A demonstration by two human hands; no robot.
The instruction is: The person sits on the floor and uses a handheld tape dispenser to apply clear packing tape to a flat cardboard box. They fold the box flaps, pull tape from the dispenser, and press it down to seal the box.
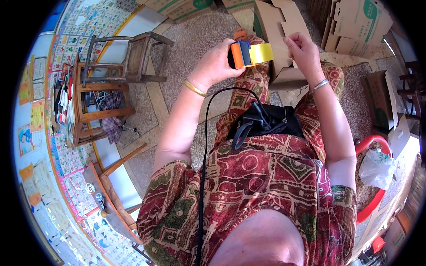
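My left hand (218, 61), with a gold bangle at the wrist, holds an orange and dark tape dispenser (240, 55). A roll of yellow packing tape (262, 53) sticks out on its right side. My right hand (303, 51), with a silver bangle, is raised to the right of the roll, its thumb and fingers pinched together; whether a thin strip of tape is between them cannot be told. Beneath and between both hands stands a brown cardboard box (278, 28) with flaps up, between my legs. A black waist bag (266, 123) with a cable lies on my lap.
Flattened cartons (359, 30) lean at the upper right, and more cartons (186, 8) lie at the top. A wooden chair (133, 58) and stool stand at the left. To the right are an open carton (379, 99) and a red-rimmed basin (374, 206) with a plastic bag (377, 168).
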